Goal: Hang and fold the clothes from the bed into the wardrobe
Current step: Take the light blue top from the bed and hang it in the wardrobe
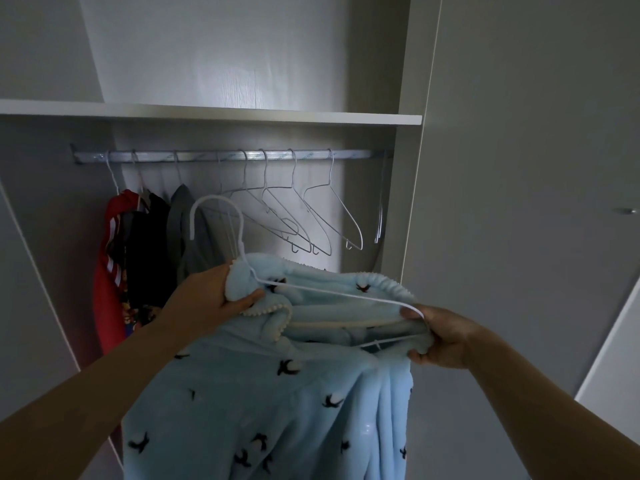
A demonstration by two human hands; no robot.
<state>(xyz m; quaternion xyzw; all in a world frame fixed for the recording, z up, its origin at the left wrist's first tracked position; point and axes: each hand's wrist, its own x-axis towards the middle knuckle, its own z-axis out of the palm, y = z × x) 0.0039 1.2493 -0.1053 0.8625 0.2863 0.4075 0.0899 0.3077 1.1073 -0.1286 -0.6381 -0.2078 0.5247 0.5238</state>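
Note:
A light blue fleece garment with small black bird shapes hangs from a white hanger in front of the open wardrobe. My left hand grips the garment's left shoulder beside the hanger's neck. My right hand pinches the hanger's right end together with the fabric there. The hanger's hook points up, below the metal rail and apart from it.
On the rail's left part hang a red garment, a black one and a grey one. Several bare wire hangers hang to the right. A white shelf runs above. A closed door stands right.

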